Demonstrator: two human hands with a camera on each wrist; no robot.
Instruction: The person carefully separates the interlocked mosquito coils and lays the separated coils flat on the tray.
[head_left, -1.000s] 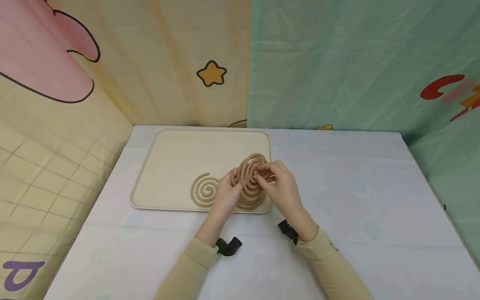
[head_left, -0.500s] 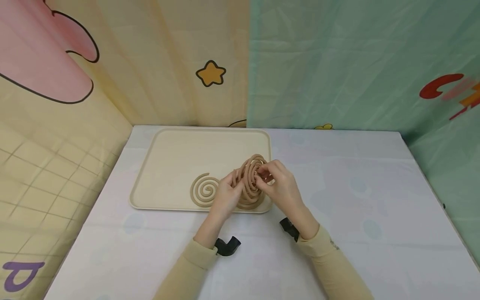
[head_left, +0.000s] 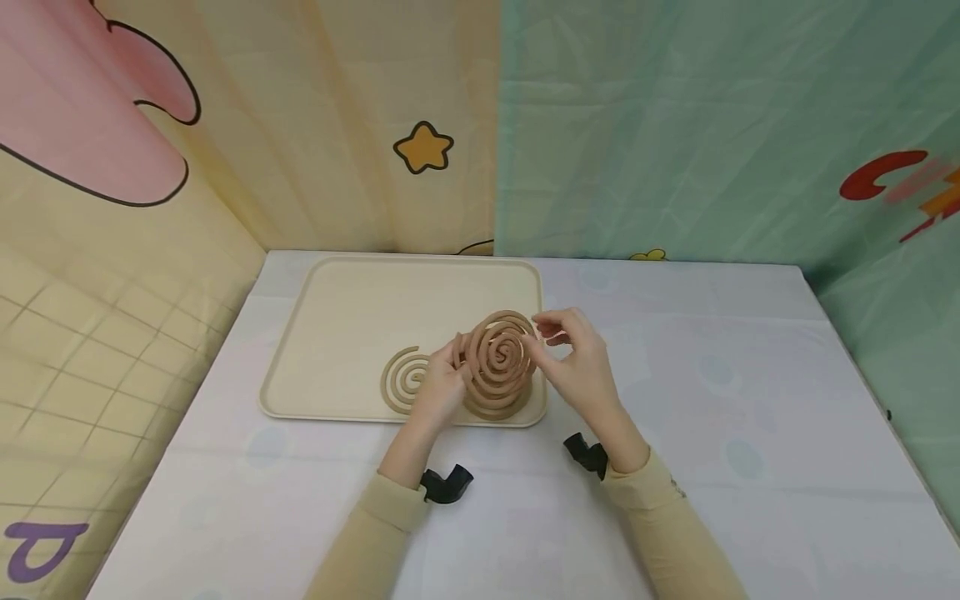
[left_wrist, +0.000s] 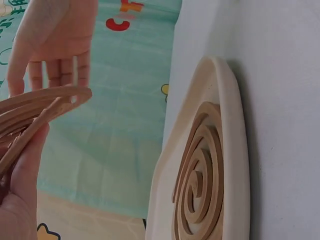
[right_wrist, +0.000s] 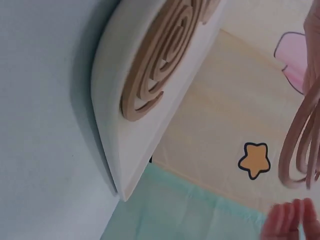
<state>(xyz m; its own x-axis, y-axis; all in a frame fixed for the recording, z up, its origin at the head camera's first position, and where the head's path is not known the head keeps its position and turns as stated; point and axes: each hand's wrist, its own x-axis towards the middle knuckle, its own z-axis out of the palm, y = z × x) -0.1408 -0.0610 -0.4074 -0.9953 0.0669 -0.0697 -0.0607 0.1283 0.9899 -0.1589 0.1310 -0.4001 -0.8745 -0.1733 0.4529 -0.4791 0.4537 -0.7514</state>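
Observation:
In the head view my left hand (head_left: 441, 385) grips a pair of nested brown mosquito coils (head_left: 495, 379) by their left side, raised over the tray's right end. The left wrist view shows these held coils (left_wrist: 50, 95) nearly edge-on, their strands slightly apart, with the left thumb against them. At the right side, my right hand (head_left: 583, 367) has its thumb tip by the coils' rim and its other fingers loosely bent, away from the spiral. Another coil (head_left: 390, 392) lies flat on the tray, partly behind the left hand. Below the held coils, one more coil (right_wrist: 129, 107) rests on the tray.
The cream tray (head_left: 352, 304) with a low raised rim lies at the back left of a table under a pale cloth (head_left: 720, 392). Printed curtains (head_left: 660, 133) hang behind and at the sides. A black wrist mount (head_left: 447, 485) sits on each wrist.
The right fingers have come away from the coils' centre to their right edge. The held coils have turned to face the head camera more, and the left hand has shifted slightly left.

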